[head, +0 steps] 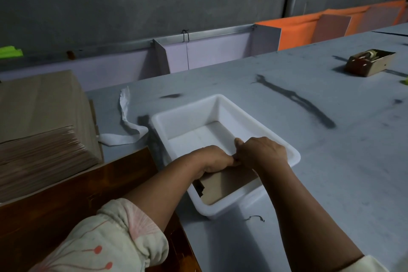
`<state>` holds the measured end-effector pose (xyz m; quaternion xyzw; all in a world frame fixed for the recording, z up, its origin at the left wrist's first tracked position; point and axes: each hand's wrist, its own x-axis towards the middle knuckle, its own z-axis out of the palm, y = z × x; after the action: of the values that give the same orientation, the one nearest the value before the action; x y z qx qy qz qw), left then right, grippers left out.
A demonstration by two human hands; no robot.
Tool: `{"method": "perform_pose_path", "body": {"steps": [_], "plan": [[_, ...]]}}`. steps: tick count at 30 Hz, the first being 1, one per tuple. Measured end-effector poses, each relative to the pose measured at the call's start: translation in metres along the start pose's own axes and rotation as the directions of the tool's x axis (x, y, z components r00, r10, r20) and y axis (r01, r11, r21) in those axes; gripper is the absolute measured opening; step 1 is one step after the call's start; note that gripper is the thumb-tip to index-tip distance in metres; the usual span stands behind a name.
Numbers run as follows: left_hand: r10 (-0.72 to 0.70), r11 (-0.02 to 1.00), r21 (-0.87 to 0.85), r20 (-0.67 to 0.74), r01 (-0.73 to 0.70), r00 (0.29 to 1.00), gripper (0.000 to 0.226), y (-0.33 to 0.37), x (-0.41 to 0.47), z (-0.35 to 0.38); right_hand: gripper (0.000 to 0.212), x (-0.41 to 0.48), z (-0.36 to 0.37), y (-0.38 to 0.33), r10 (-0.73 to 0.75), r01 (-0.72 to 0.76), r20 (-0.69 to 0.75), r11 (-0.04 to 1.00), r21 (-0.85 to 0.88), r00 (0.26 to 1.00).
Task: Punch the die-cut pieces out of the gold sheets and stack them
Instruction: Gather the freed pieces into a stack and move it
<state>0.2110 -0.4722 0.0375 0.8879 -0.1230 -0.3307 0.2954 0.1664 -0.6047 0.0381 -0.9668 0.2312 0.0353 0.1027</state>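
A white plastic tray point(223, 104) stands on the grey table in front of me. Both my hands reach into its near end. My left hand point(212, 159) and my right hand point(262, 152) meet over a brownish-gold die-cut piece point(223, 183) and grip its far edge with curled fingers. The piece lies slanted in the tray's near part, with a notched edge at its left. A tall stack of gold sheets point(42, 137) sits at the left, on a dark wooden board point(123, 168).
A crumpled white strip point(125, 121) lies between the sheet stack and the tray. A small open cardboard box with a tape roll point(371, 62) sits far right. Lilac and orange partitions point(293, 33) line the table's back edge against a grey wall.
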Motion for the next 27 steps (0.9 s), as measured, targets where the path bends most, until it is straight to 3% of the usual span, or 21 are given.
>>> {"method": "perform_pose_path", "body": {"steps": [9,14,18,21,23,27], "plan": [[-0.02,1.0,0.015,-0.016,0.02,1.0,0.045,0.0,0.001,-0.001,0.037,0.01,0.009,0.0,-0.193,0.2,0.112,0.978,-0.056,0.975],[-0.022,1.0,0.01,-0.018,0.023,1.0,0.042,0.001,-0.002,-0.002,0.041,0.015,0.012,0.0,-0.169,0.176,0.106,0.983,-0.057,0.98],[-0.047,0.997,-0.063,0.085,0.052,0.995,0.038,0.006,-0.013,-0.01,0.041,0.017,0.015,0.001,-0.076,0.073,0.096,0.997,0.037,0.992],[0.019,0.974,0.221,0.099,-0.041,0.995,0.062,0.008,-0.021,-0.021,0.041,0.018,0.017,0.0,-0.065,0.061,0.098,0.997,0.04,0.993],[0.022,0.949,0.309,0.134,-0.063,0.991,0.082,0.008,-0.026,-0.027,0.043,0.019,0.018,0.001,-0.071,0.069,0.088,0.997,0.02,0.994],[0.012,0.934,0.343,0.242,-0.097,0.97,0.065,0.007,-0.028,-0.022,0.049,0.021,0.02,0.0,-0.054,0.052,0.086,0.998,0.035,0.995]]}}
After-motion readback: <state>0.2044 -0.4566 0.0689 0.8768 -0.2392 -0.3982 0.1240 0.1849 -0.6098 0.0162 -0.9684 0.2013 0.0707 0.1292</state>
